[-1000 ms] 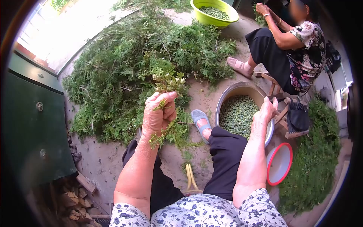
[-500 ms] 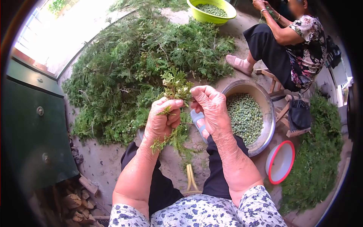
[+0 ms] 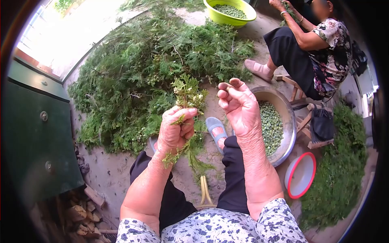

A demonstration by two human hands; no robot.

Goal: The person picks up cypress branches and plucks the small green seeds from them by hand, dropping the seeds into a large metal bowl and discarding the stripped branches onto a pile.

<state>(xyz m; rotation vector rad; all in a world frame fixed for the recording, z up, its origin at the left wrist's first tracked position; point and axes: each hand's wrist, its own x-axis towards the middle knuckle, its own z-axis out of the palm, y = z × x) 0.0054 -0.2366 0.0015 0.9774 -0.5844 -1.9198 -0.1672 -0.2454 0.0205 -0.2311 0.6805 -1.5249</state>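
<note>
**One sprig in my fist, fingers lifted beside it**

One leafy sprig (image 3: 187,95) stands up out of my left hand (image 3: 175,131), which is clenched tight around its stems, above the ground in front of my knees. Behind it spreads the big heap of cut greenery (image 3: 154,60). My right hand (image 3: 239,107) hovers just beside the sprig, fingers loosely curled and apart, gripping nothing I can see. Further right sits the metal bowl (image 3: 288,121) of green seeds, then the red-rimmed basin (image 3: 300,175).
</note>
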